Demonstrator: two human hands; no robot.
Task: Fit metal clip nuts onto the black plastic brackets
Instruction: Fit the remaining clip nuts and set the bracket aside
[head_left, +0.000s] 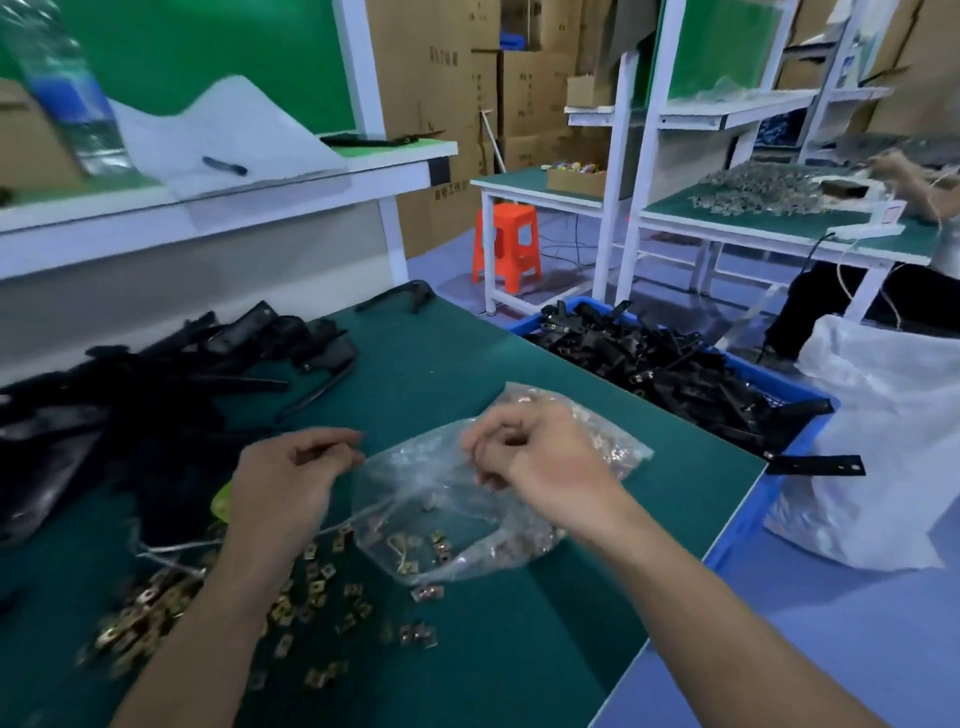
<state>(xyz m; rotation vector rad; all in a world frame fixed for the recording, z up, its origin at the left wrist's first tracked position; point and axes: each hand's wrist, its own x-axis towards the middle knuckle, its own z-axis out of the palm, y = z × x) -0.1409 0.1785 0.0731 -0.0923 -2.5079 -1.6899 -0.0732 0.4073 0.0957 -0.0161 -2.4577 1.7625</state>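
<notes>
- The clips (311, 587) lie loose on the green mat (467, 353) at the near side. Most are under and beside the left forearm. A few more sit inside the bag (447, 499), at its low end.
- The bag is clear plastic, and both hands hold it a little above the mat. Its long axis goes from near-left to far-right, and the near-left end hangs just over the loose clips.
- The left hand (291, 478) pinches the bag's left edge with curled fingers. The right hand (540, 457) grips the upper part, its fingers also curled.
- The brackets (156, 395) are a black pile far-left of the left hand, well apart from the right hand.
- I judge the left hand is nearer to both clips and pile. The clips lie below its fingers and toward the person, so it must first let the bag go.
- A blue crate (802, 441) beside the table holds more black parts.
</notes>
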